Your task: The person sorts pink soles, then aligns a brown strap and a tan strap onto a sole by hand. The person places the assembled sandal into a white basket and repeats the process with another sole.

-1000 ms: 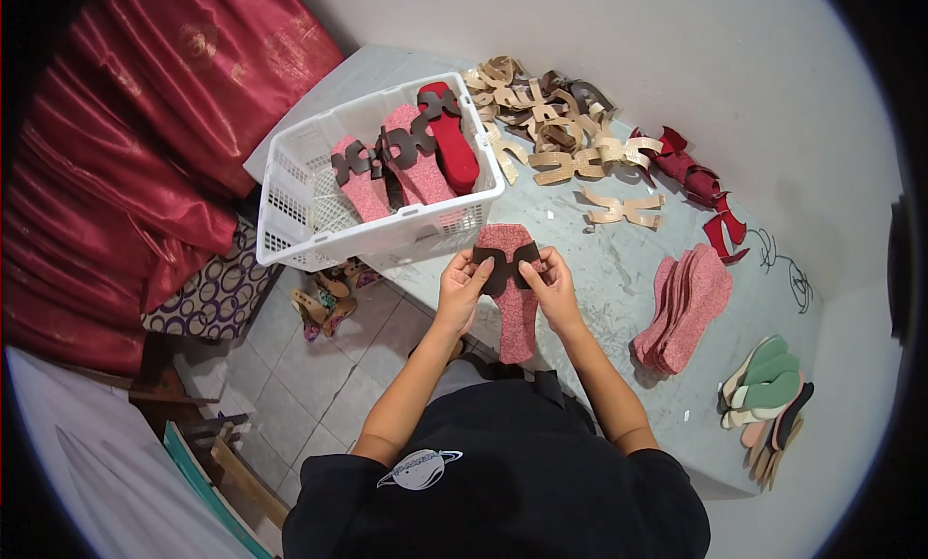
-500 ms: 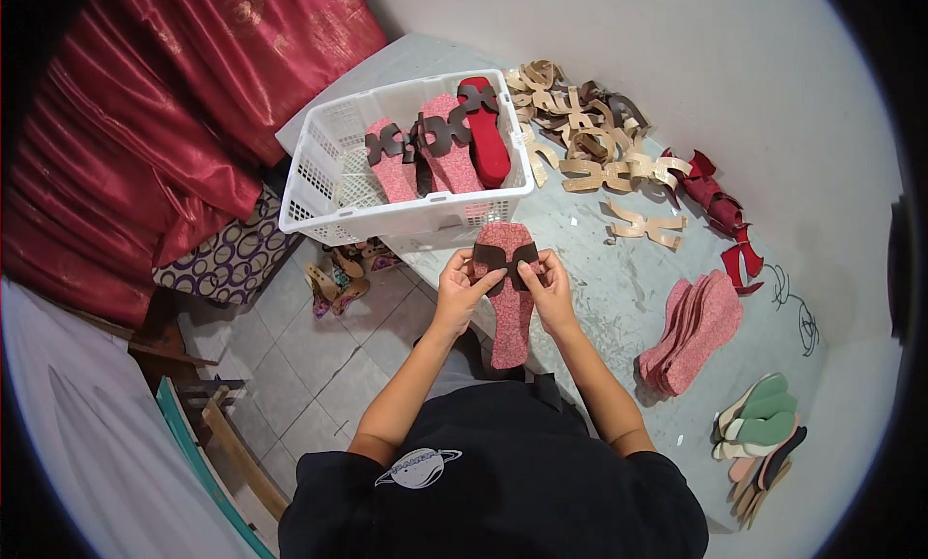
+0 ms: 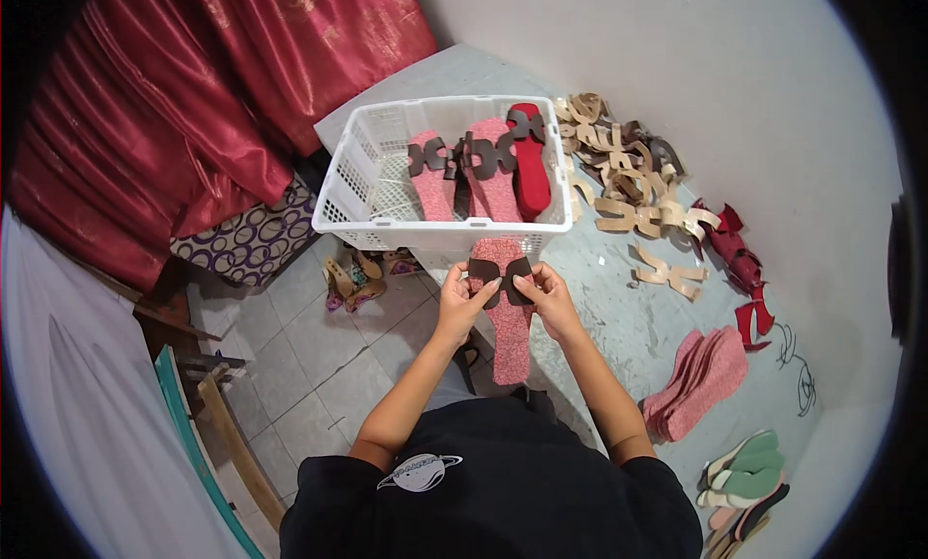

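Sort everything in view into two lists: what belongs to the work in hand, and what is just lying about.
In hand: pink speckled flat sole, dark brown cut-out strap across it, held by left hand and right hand.
Lying about: white plastic basket of strapped soles, pile of tan cut-out straps, red straps, stack of pink soles, green soles.
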Action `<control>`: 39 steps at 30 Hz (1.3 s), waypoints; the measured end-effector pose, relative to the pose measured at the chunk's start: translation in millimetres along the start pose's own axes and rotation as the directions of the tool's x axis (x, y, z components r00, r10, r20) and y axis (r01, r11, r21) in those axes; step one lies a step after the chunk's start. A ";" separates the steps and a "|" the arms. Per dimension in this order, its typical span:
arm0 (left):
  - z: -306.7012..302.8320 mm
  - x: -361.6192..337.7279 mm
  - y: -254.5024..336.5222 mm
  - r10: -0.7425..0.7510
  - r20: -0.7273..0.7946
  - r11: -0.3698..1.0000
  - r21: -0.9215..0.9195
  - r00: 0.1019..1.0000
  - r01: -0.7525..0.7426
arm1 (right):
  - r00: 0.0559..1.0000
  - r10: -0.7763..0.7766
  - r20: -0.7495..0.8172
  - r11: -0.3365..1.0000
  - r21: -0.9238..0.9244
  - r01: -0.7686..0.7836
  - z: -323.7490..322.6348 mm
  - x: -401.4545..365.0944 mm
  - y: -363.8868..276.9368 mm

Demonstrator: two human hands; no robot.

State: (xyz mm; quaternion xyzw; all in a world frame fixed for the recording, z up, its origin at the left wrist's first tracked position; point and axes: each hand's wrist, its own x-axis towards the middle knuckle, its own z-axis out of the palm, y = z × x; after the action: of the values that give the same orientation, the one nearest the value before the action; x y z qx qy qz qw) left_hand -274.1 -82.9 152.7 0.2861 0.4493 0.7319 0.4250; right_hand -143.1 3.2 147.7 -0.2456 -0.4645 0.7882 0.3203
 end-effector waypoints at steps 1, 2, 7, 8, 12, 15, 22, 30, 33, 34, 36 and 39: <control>-3.6 3.9 1.4 0.034 -0.025 0.999 -0.001 0.999 -0.034 | 1.000 -0.023 -0.001 1.000 -0.011 0.023 3.9 7.1 2.2; -7.5 7.7 2.8 0.041 -0.034 0.999 -0.001 0.999 -0.042 | 1.000 -0.020 0.010 1.000 -0.014 0.020 7.6 13.4 4.4; -22.3 21.6 11.9 0.086 -0.055 0.995 0.055 0.995 -0.083 | 0.999 -0.040 0.023 0.999 -0.003 0.040 21.5 37.5 5.4; -25.5 26.8 15.2 0.090 -0.058 0.995 0.055 0.994 -0.087 | 0.999 -0.040 0.028 0.999 -0.003 0.041 23.5 44.3 5.6; -35.6 54.1 33.1 0.045 -0.025 0.995 0.086 0.999 -0.042 | 0.990 -0.133 0.046 0.989 -0.067 0.135 33.8 71.1 -3.3; -44.0 82.7 49.1 0.051 -0.004 0.994 0.096 0.999 -0.051 | 0.980 -0.188 0.070 0.979 -0.070 0.192 45.4 98.3 -13.9; -66.9 163.1 87.6 0.141 0.053 0.985 0.090 0.989 -0.145 | 0.943 -0.299 0.145 0.927 -0.191 0.323 76.2 166.3 -42.4; -114.6 264.4 100.6 -0.013 -0.040 0.992 0.123 0.999 0.017 | 0.925 -0.327 0.195 0.805 -0.455 0.381 72.7 221.7 -41.1; -128.9 283.5 91.4 -0.085 -0.062 0.986 0.140 0.994 0.093 | 0.950 -0.247 0.193 0.847 -0.434 0.308 70.4 235.5 -29.0; -134.6 288.5 85.9 -0.094 -0.058 0.985 0.140 0.994 0.101 | 0.955 -0.240 0.173 0.855 -0.428 0.293 71.9 238.2 -24.4; -146.4 298.7 74.4 -0.112 -0.081 0.964 0.233 0.990 0.128 | 0.955 -0.257 0.148 0.831 -0.471 0.296 74.8 241.9 -15.5; -161.0 302.4 48.3 -0.108 -0.070 0.949 0.289 0.992 0.124 | 0.956 -0.268 0.117 0.790 -0.541 0.288 83.2 238.2 -12.7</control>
State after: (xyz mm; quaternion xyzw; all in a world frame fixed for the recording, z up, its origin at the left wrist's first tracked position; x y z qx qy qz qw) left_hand -564.3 104.9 137.8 0.2995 0.5799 0.6382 0.4083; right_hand -357.1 134.6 174.9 -0.2429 -0.7084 0.5687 0.3402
